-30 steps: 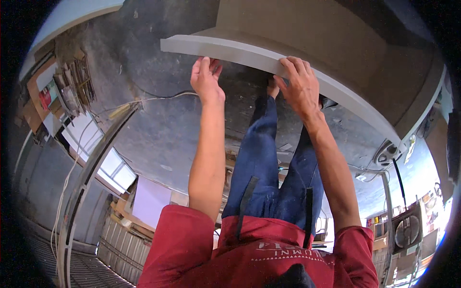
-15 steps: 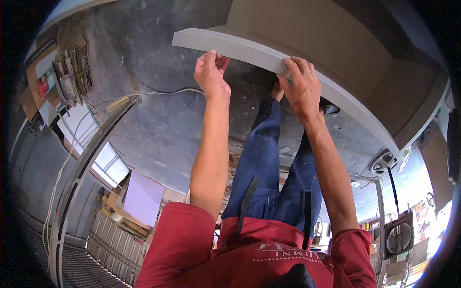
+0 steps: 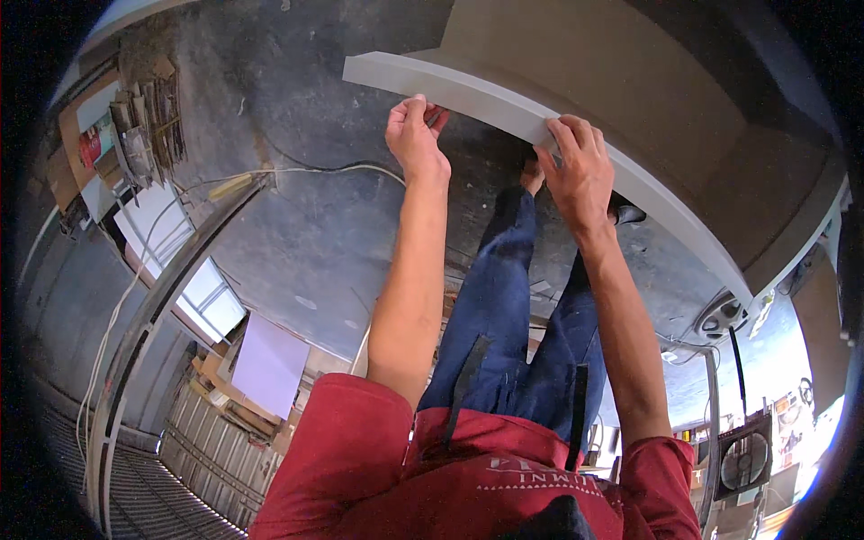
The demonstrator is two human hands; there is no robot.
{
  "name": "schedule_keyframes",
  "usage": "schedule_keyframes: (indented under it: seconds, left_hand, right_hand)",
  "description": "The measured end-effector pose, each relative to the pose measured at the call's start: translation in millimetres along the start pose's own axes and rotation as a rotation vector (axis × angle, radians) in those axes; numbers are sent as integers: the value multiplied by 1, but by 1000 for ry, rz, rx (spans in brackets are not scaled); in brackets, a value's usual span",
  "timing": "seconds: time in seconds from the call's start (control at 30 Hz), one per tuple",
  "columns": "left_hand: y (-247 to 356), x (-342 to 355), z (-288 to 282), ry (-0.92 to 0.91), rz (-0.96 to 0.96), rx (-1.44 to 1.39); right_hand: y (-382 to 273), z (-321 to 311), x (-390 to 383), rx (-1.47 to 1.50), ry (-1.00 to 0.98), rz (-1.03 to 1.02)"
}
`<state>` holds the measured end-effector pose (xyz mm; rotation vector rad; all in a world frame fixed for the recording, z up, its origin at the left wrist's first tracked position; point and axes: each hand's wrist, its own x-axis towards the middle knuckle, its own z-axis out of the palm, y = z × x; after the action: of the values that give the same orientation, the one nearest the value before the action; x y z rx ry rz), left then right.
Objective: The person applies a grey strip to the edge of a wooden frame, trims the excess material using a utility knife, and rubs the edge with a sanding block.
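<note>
A long pale grey board edge [image 3: 504,110] runs from upper middle to lower right, bending with the lens, along the front of a brown-grey cabinet-like box [image 3: 576,54]. My left hand [image 3: 418,139] is at its lower edge near the left end. Its thumb and forefinger are pinched at that edge, the other fingers curled; whatever is between the tips is too small to make out. Farther right, my right hand [image 3: 579,175] grips the board edge, fingers over its face and thumb below.
Below the board is a dark, worn floor [image 3: 306,225] with a cable across it. A metal frame post [image 3: 153,315] rises at left, near stacked wood offcuts [image 3: 153,126] and a lilac panel [image 3: 268,364]. A round fan [image 3: 745,459] stands at lower right.
The board edge and both hands sit slightly farther right in the view, as does most of the background. Both hands keep nearly the same pose and places along the edge.
</note>
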<state>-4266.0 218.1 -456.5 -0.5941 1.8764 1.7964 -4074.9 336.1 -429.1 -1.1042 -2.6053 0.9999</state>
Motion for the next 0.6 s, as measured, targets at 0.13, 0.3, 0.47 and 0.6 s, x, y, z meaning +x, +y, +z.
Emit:
schedule_keyframes:
  seconds: [0.13,0.3,0.47,0.6]
  left_hand:
    - [-3,2,-1,0,1,1]
    - [-2,10,-8,-58,-4,22]
    - [43,45,-22,-26,904,885]
    - [107,65,-20,-569,1320,1531]
  right_hand:
    - [1,2,-1,-5,-25,12]
    - [3,5,-1,-28,-24,18]
    - [4,7,-1,-34,-7,6]
    - [0,0,1,-39,-34,-5]
